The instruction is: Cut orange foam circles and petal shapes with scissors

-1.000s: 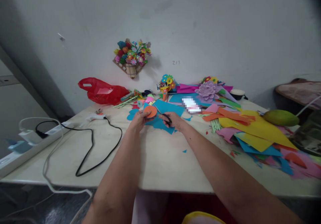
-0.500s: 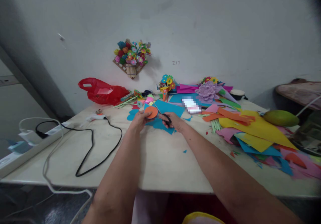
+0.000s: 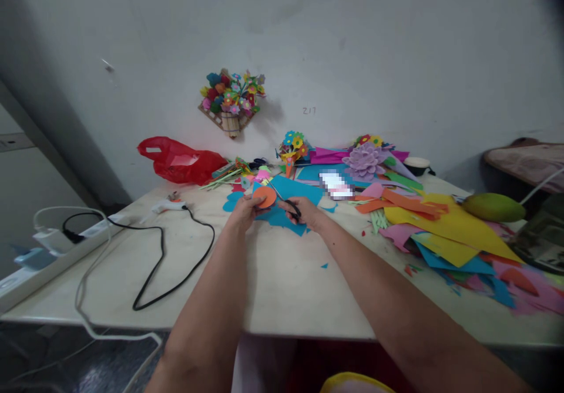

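Note:
My left hand (image 3: 244, 210) pinches a round orange foam piece (image 3: 265, 197) above the table's middle. My right hand (image 3: 306, 212) is closed round the black handles of a pair of scissors (image 3: 286, 201), whose blades reach up to the orange piece's right edge. Both hands hover over blue foam sheets (image 3: 291, 196) lying on the pale table (image 3: 273, 275).
A glue gun (image 3: 167, 206) with a black cord (image 3: 176, 264) lies at the left, near a power strip (image 3: 57, 237). A red plastic bag (image 3: 180, 161) sits at the back left. Coloured foam sheets (image 3: 449, 228), paper flowers (image 3: 363, 159) and a green mango (image 3: 493, 207) fill the right side.
The orange piece has turned slightly between my left fingers while the scissors stay at its edge. Nothing else has moved.

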Available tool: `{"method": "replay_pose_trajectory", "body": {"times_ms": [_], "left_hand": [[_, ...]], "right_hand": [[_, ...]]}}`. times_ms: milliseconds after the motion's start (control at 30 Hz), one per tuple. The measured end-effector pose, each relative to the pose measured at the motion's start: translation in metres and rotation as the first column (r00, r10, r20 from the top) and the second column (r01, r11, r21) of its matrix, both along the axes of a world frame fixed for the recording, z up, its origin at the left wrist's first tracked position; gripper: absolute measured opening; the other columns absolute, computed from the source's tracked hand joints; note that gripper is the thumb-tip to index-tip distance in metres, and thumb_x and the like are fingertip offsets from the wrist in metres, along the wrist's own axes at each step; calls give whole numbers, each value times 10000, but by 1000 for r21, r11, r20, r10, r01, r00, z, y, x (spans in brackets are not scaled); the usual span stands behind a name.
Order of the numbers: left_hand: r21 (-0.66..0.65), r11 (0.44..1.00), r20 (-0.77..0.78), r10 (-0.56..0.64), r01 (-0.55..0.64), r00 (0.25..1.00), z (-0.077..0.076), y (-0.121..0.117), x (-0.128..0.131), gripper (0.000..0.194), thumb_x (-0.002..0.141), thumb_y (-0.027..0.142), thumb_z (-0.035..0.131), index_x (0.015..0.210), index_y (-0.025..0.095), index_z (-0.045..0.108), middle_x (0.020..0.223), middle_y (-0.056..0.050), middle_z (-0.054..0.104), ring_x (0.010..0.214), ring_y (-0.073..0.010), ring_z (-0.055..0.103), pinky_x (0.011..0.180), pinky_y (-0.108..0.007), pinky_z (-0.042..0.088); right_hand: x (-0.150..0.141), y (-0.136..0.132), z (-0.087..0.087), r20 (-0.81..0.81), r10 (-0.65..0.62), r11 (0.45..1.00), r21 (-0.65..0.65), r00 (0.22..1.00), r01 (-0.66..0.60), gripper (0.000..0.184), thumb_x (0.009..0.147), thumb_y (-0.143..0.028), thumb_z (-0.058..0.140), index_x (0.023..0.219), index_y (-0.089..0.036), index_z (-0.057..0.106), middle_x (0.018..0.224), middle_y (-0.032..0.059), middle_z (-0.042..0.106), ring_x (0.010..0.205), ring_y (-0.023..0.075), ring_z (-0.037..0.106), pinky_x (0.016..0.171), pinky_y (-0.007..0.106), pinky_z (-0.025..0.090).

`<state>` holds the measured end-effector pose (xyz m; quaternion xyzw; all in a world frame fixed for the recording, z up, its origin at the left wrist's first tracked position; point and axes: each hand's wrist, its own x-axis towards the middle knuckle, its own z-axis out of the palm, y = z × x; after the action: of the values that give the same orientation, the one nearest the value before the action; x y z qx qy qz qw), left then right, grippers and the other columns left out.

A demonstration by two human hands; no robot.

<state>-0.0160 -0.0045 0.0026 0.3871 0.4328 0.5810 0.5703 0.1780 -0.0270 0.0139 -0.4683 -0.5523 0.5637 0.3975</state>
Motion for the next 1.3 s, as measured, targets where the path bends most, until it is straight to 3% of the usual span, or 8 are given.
{"method": "replay_pose_trajectory", "body": {"times_ms": [400,533,800,933,1133,1300], "left_hand": [[-37,999,15,33,-32,999,3,-4,0,221,752,61,817,971,95,811,870,-169,850,879,-333,863,685,-333,709],[-46,998,61,39,-36,997,1,-2,-1,305,738,59,840,1037,101,805,860,-143,846,828,-320,859,685,-351,716],[-73,994,42,83,-79,996,4,-5,3,214,779,55,802,986,108,795,906,-152,854,855,-307,855,696,-336,709],[-67,994,70,91,-87,993,3,-4,2,220,764,34,808,970,101,769,884,-141,843,762,-270,835,624,-298,678],[-70,994,85,87,-81,993,-2,2,-1,300,758,51,829,1034,139,749,883,-103,840,748,-249,831,666,-313,692],[-62,996,79,70,-65,994,-3,3,-2,301,749,76,823,1040,128,768,867,-112,840,795,-274,848,694,-318,695]], "right_hand": [[0,5,-6,-5,15,1000,17,1000,-15,425,885,-371,916,676,-189,594,490,-62,552,390,58,433,396,171,307],[0,7,-9,1,24,999,33,1000,-24,435,862,-373,928,668,-191,583,497,-60,559,396,62,441,403,177,302],[-1,7,-10,6,14,1000,19,1000,-14,403,863,-364,931,696,-184,612,499,-66,556,395,58,430,407,182,301],[-2,7,-11,1,12,1000,10,1000,-12,385,860,-338,930,701,-184,616,500,-65,562,397,60,441,407,175,309],[-4,5,-9,-12,23,999,24,1000,-22,397,892,-283,894,656,-191,589,478,-59,550,376,60,436,389,178,297],[-5,2,-8,16,15,1000,22,1000,-16,414,928,-268,856,640,-197,566,477,-51,553,367,66,437,386,185,304]]}}
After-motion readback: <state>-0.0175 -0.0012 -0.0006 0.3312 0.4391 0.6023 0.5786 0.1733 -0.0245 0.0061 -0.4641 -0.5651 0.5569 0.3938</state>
